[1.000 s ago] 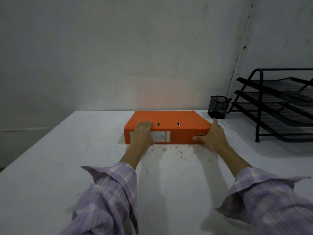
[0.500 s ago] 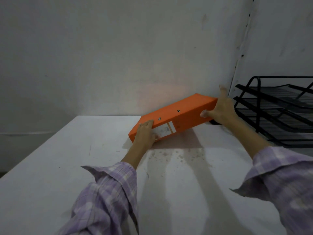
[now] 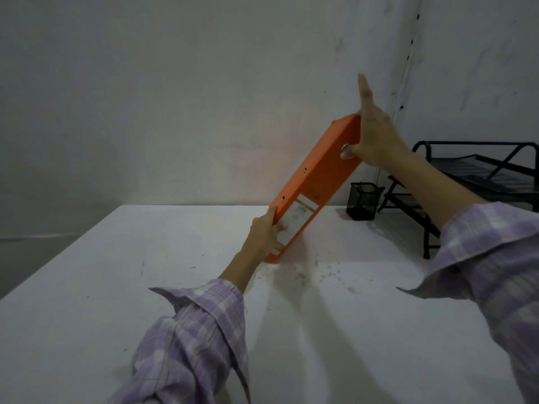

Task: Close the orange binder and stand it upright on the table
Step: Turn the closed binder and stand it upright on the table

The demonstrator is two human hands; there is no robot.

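The left hand (image 3: 267, 231) grips the binder (image 3: 313, 189) at its lower end on the table (image 3: 116, 287); the right hand (image 3: 372, 135) clasps the raised top. Tilted on one corner, the closed binder could skid sideways or topple toward the pen cup (image 3: 363, 201) if the lower grip slackens.

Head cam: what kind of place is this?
Probably an office or desk corner. An orange lever-arch binder is tilted up on a white table, with a black mesh pen cup and a stacked black wire letter tray against bare walls.
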